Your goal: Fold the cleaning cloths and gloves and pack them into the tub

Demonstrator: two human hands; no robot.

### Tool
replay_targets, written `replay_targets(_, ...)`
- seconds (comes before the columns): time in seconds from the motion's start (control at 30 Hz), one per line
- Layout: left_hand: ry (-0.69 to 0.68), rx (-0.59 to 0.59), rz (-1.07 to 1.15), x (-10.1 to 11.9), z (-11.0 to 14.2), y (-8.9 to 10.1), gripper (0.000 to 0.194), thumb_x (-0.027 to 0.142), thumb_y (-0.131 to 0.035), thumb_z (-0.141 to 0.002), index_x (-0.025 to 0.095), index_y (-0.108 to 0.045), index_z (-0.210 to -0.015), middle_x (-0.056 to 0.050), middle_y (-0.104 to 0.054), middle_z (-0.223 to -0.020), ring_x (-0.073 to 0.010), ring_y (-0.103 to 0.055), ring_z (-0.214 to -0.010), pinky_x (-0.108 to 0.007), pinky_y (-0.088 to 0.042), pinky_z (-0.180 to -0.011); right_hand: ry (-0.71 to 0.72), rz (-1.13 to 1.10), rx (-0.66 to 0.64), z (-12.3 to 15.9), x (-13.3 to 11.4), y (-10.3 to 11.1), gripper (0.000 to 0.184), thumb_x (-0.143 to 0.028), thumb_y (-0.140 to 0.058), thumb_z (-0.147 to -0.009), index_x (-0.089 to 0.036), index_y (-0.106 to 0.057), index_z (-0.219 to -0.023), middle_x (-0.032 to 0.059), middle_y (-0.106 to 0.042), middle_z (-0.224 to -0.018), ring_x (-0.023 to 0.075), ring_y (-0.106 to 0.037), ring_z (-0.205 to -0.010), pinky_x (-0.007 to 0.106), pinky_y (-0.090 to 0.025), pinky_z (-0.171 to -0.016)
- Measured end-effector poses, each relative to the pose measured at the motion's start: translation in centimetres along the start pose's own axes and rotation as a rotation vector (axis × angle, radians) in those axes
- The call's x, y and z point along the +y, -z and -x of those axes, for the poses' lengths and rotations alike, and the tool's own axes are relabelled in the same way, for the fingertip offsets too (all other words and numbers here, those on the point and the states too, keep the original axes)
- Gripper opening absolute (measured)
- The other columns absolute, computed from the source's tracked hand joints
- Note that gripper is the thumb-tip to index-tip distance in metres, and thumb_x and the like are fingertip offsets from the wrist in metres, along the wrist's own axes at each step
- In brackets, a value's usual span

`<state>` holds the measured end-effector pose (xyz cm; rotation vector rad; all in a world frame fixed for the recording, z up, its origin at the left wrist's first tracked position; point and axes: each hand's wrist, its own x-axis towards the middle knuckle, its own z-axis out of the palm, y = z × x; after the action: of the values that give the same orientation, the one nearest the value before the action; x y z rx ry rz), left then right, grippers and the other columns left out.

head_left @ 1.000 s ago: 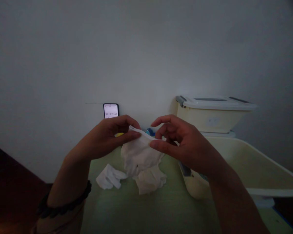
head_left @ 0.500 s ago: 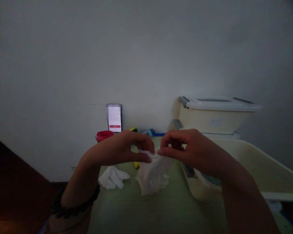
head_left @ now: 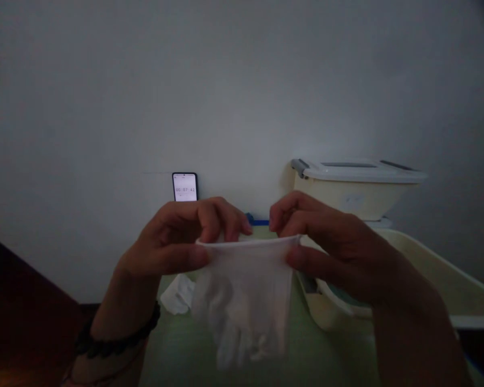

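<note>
A thin white glove (head_left: 245,290) hangs between my hands, its cuff edge stretched out sideways and its limp fingers dangling at the bottom. My left hand (head_left: 193,231) pinches the cuff's left end, thumb in front and fingers behind. At the right end, my right hand (head_left: 322,242) grips the cuff with the thumb in front and the index finger behind. Behind the glove, on the green tabletop (head_left: 185,349), lies a crumpled white piece (head_left: 178,294), partly covered by the glove.
A phone (head_left: 185,186) showing a timer leans on the wall behind my left hand. To the right stands an open cream bin (head_left: 431,269), with a lidded cream box (head_left: 346,193) behind it. A blue item (head_left: 260,222) shows at the table's back edge.
The glove has come up from the table, bunched between my fingers before and now hanging with its cuff spread. My hands have moved apart along the cuff.
</note>
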<state>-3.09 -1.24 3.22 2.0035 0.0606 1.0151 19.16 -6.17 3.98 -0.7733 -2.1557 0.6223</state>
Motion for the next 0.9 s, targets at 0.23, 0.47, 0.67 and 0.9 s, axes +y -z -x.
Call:
replay_targets(0.23, 0.270, 0.035, 0.137, -0.5, -0.1, -1.3, 0.041, 0.047, -0.062, -0.063, 0.021, -0.035, -0.046, 0.002, -0.037, -0.043, -0.0121, -0.041, -0.044, -0.027, -0.041, -0.045, -0.198, -0.479, 0.085, -0.2, -0.8, -1.0, 0.032, -0.050, -0.050, -0.077, -0.022, -0.045, -0.062, -0.0026, -0.043, -0.054, 0.0115, -0.044, -0.047, 0.025, -0.039, -0.044)
replay_targets(0.47, 0.347, 0.005, -0.059, -1.0, 0.1, 0.7, 0.035, 0.045, -0.057, -0.075, 0.017, -0.045, -0.058, 0.005, -0.039, -0.049, -0.0075, -0.034, -0.044, -0.021, -0.027, -0.040, -0.274, -0.253, 0.189, 0.0, 0.1, 0.1, 0.034, -0.044, -0.046, -0.084, -0.020, -0.042, -0.061, -0.0057, -0.031, -0.054, 0.0057, -0.027, -0.042, 0.018, -0.024, -0.036)
replay_targets(0.67, 0.424, -0.284, -0.252, -1.9, -0.2, 0.8, 0.040, 0.043, -0.044, -0.084, 0.017, -0.043, -0.054, 0.005, -0.031, -0.050, -0.0080, -0.029, -0.044, -0.023, -0.021, -0.041, -0.278, -0.071, 0.055, -0.5, 0.7, -0.3, 0.031, -0.041, -0.042, -0.087, -0.019, -0.046, -0.066, -0.0052, -0.037, -0.057, 0.0063, -0.034, -0.049, 0.018, -0.028, -0.041)
replay_targets(0.9, 0.332, -0.307, -0.252, -1.6, -0.2, 1.1, 0.037, 0.036, -0.048, -0.083, 0.017, -0.045, -0.051, 0.001, -0.038, -0.056, -0.0103, -0.037, -0.051, -0.026, -0.031, -0.049, -0.341, 0.011, -0.398, 0.9, 1.0, 1.3, 0.028, -0.041, -0.050, -0.083, -0.017, -0.054, -0.068, -0.0035, -0.044, -0.061, 0.0073, -0.041, -0.053, 0.018, -0.031, -0.044)
